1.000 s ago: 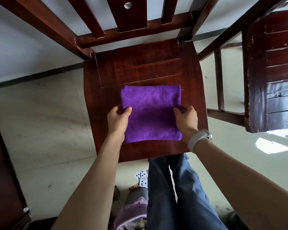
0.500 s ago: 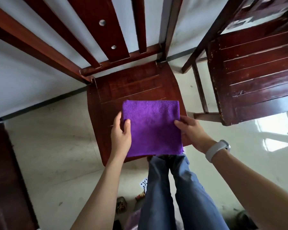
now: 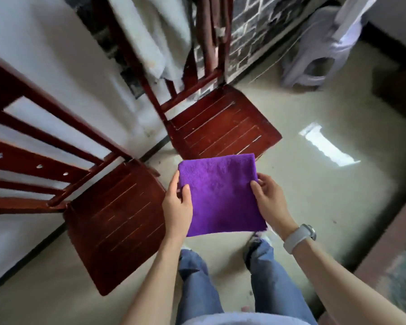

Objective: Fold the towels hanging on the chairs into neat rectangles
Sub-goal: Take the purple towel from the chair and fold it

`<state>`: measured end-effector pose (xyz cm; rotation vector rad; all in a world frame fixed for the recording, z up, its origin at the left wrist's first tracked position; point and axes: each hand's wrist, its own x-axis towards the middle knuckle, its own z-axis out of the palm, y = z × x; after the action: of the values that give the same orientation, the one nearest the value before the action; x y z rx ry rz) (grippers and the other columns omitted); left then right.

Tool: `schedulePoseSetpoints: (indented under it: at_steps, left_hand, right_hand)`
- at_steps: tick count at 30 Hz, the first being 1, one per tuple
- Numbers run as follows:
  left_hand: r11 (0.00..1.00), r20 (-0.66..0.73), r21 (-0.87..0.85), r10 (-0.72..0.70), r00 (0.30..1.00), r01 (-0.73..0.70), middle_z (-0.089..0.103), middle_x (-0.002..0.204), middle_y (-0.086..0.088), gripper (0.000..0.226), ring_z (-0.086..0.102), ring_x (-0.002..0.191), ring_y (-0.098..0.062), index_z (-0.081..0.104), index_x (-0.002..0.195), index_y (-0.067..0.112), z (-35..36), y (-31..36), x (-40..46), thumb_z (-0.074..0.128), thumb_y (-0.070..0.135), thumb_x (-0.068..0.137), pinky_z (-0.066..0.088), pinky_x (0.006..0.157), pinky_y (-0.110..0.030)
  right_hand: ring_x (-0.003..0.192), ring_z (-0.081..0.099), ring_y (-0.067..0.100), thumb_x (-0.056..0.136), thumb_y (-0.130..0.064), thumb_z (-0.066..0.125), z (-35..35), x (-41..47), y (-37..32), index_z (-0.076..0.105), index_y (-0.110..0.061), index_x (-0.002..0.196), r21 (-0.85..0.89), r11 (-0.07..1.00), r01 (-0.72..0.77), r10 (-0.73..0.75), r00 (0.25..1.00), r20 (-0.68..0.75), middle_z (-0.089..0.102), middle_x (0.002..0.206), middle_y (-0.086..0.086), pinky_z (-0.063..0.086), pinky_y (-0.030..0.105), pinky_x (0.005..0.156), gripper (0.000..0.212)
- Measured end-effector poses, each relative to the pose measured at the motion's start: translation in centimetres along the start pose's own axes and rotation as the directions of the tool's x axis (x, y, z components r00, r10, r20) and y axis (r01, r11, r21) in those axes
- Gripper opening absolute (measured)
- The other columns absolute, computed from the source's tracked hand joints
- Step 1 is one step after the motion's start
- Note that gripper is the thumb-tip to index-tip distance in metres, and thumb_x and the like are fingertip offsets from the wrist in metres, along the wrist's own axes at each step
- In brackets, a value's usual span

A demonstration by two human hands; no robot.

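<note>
Glossy pale floor (image 3: 314, 184) fills the frame, with one red-brown wooden chair (image 3: 117, 221) at lower left and a second chair (image 3: 223, 127) at upper centre, a pale towel (image 3: 155, 34) draped over its back. At centre, the folded purple towel (image 3: 223, 195) is held in the air: left hand (image 3: 177, 207) and right hand (image 3: 270, 202) pinch its side edges.

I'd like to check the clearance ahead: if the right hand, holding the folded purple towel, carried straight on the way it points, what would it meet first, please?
Probably the second chair's slatted seat. The right hand points up and slightly left across the purple towel, whose far edge overlaps that seat's front edge in the picture. Depth is unclear, so it might pass above the seat.
</note>
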<state>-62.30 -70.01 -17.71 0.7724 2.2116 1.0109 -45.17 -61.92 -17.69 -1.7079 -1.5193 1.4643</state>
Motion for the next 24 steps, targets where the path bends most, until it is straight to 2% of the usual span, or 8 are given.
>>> schedulePoseSetpoints:
  at_steps: [2,3,8,11,14,18,21,24]
  left_hand:
    - [0.999,0.044,0.007,0.042,0.998,-0.043,0.056,0.130,-0.014,0.041,0.054,0.117,-0.026,0.046,0.133,0.009,4.4,4.8,-0.7,0.049,0.011,0.092,0.037,0.094,-0.019]
    - [0.998,0.067,0.014,0.065,0.996,-0.067,0.056,0.130,-0.014,0.041,0.053,0.119,-0.027,0.046,0.132,0.009,6.8,7.1,-1.1,0.049,0.011,0.092,0.036,0.097,-0.022]
    - [0.977,0.239,-0.001,0.208,0.948,-0.214,0.053,0.134,-0.008,0.040,0.049,0.123,-0.019,0.047,0.132,0.009,18.2,18.6,-3.3,0.048,0.011,0.092,0.030,0.096,-0.013]
    - [0.958,0.341,-0.029,0.277,0.898,-0.284,0.058,0.126,-0.004,0.038,0.051,0.104,-0.009,0.049,0.130,0.011,24.3,24.6,-4.4,0.048,0.012,0.092,0.030,0.083,-0.006]
    - [0.950,0.434,-0.029,0.292,0.852,-0.311,0.060,0.115,-0.001,0.037,0.051,0.092,-0.008,0.050,0.130,0.016,30.0,29.3,-4.4,0.048,0.016,0.093,0.036,0.081,-0.014]
    - [0.945,0.536,-0.057,0.301,0.789,-0.321,0.059,0.107,0.002,0.037,0.055,0.090,-0.012,0.050,0.129,0.017,38.0,35.0,-2.8,0.049,0.017,0.092,0.040,0.081,-0.019]
    - [0.938,0.576,-0.085,0.321,0.752,-0.335,0.060,0.107,0.001,0.038,0.056,0.091,-0.013,0.050,0.129,0.016,44.9,39.9,-0.6,0.050,0.016,0.091,0.040,0.084,-0.020]
    - [0.931,0.604,-0.117,0.343,0.719,-0.345,0.061,0.108,0.000,0.037,0.055,0.092,-0.012,0.051,0.128,0.016,51.8,45.8,2.3,0.050,0.014,0.091,0.042,0.087,-0.022]
  right_hand:
    - [0.078,0.060,0.015,0.089,-0.025,0.048,-6.1,0.8,0.4,0.058,-0.011,0.113,-0.036,0.999,0.017,-0.020,0.997,-0.075,0.063,0.091,-0.001,0.047,0.028,0.074,0.029]
    - [0.081,0.059,0.018,0.089,-0.026,0.047,-9.2,1.1,0.7,0.058,-0.011,0.113,-0.039,0.999,0.015,-0.020,0.993,-0.113,0.062,0.093,0.001,0.046,0.031,0.076,0.030]
    - [0.083,0.057,0.018,0.093,-0.019,0.043,-23.5,3.0,2.3,0.058,-0.013,0.110,-0.006,0.998,-0.064,0.060,0.950,-0.307,0.062,0.095,0.002,0.038,0.026,0.073,0.023]
    - [0.081,0.056,0.020,0.093,-0.019,0.042,-30.8,4.3,3.2,0.058,-0.011,0.106,0.063,0.994,-0.092,0.110,0.909,-0.402,0.062,0.091,0.003,0.039,0.029,0.070,0.022]
    - [0.082,0.054,0.019,0.093,-0.017,0.044,-36.8,5.8,3.7,0.059,-0.007,0.108,0.099,0.990,-0.105,0.140,0.857,-0.495,0.061,0.092,0.004,0.037,0.027,0.072,0.024]
    - [0.084,0.054,0.019,0.092,-0.016,0.045,-44.0,9.7,4.0,0.059,-0.008,0.110,0.157,0.981,-0.116,0.187,0.787,-0.587,0.061,0.094,0.003,0.039,0.028,0.074,0.024]
    - [0.082,0.053,0.017,0.093,-0.016,0.046,-49.7,14.5,3.9,0.059,-0.010,0.110,0.192,0.976,-0.105,0.205,0.744,-0.635,0.059,0.092,0.001,0.039,0.026,0.068,0.023]
    - [0.086,0.059,0.021,0.092,-0.022,0.047,-55.7,20.6,3.5,0.059,-0.013,0.110,0.232,0.965,-0.120,0.247,0.717,-0.652,0.062,0.092,0.002,0.048,0.035,0.077,0.023]
